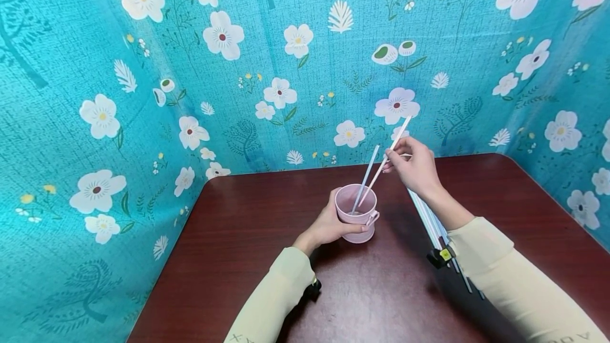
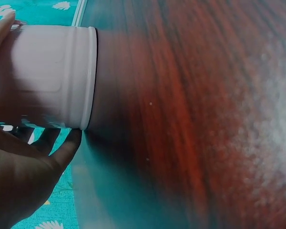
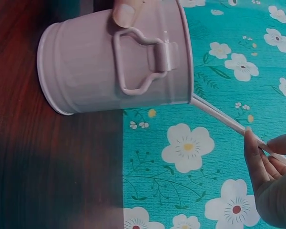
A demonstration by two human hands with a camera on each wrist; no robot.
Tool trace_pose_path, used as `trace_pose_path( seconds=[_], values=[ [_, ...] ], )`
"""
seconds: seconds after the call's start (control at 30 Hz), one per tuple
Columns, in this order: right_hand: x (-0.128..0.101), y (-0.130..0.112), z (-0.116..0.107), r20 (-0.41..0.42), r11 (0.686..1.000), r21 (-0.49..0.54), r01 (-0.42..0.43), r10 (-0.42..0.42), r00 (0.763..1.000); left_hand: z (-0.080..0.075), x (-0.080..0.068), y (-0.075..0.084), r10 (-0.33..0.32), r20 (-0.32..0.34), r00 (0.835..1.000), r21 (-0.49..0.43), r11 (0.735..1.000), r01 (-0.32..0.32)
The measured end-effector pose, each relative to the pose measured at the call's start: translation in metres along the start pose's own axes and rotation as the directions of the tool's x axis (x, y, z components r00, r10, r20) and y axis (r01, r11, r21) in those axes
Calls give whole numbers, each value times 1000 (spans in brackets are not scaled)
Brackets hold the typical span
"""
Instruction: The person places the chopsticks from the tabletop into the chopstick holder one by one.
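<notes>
My left hand [image 1: 329, 224] grips a small pink metal pail [image 1: 358, 233] from its left side, the thumb across its front near the wire handle [image 3: 120, 67]. The pail stands upright on the table. Inside it a thin pale blue stick, straw-like [image 1: 370, 165], leans to the right. My right hand [image 1: 413, 165], above and right of the rim, pinches a long thin white stick [image 1: 402, 128] between thumb and fingers. That stick slants down with its lower end inside the pail. In the left wrist view the fingers [image 2: 69, 145] lie along the pail's side.
A bundle of similar pale blue and white sticks [image 1: 429, 218] lies on the dark red-brown table [image 1: 229, 242], partly hidden under my right forearm. A turquoise flowered cloth [image 1: 286, 68] hangs behind the table and along its sides. Black straps with small devices sit at both wrists.
</notes>
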State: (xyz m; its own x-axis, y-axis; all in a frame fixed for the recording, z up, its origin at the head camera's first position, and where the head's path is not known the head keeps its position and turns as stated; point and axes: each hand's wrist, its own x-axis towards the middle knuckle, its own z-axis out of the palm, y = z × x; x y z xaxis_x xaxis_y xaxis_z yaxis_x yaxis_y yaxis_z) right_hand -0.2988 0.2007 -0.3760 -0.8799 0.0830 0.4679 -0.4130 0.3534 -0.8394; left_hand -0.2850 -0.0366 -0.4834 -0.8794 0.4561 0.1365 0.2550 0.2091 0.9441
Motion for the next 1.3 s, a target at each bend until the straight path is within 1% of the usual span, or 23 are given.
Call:
trace_pose_path(
  seconds=[0.23,0.47,0.67,0.9,1.07,1.3],
  values=[
    [-3,2,9,42,999,50,-21,19,999,0,0,-1,0,-2,1000,3,1000,0],
    [-7,8,15,70,1000,-16,-16,18,997,0,0,-1,-16,-5,1000,18,1000,16],
    [-10,11,22,102,999,-15,-44,46,994,0,0,-1,-20,-6,1000,14,1000,20],
    [-14,15,28,128,996,-74,-42,52,990,0,1,-1,-18,0,1000,27,999,18],
    [-15,18,32,159,998,-58,-37,45,986,-1,1,0,-7,5,1000,18,1000,7],
    [-16,21,36,167,997,-74,-34,46,985,-1,0,-1,-26,3,1000,20,999,26]
  ],
)
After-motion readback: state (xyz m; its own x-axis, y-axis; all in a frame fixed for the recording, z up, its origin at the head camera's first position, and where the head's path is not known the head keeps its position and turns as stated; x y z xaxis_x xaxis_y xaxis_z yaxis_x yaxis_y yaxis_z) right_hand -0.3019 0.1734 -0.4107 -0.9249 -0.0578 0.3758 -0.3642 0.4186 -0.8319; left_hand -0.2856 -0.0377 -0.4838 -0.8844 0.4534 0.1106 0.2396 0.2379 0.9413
